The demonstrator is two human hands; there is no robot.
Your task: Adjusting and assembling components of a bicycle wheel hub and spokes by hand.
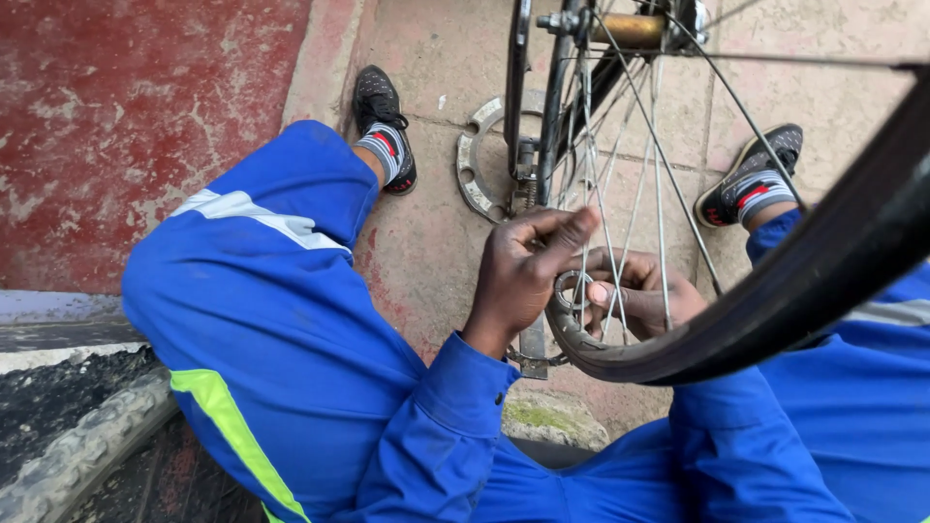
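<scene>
Cracked tan paving (426, 242), red painted floor (126, 116) beside it — left hand (523, 276) pinches a spoke (593, 184), right hand (644, 300) curled on the wheel rim (620, 363).

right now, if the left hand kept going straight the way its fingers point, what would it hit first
The left hand points its fingers up and to the right, into the wheel. First in that line are the thin spokes, which its fingertips seem to reach already; depth is hard to judge. The right hand sits behind them, lower.
</scene>
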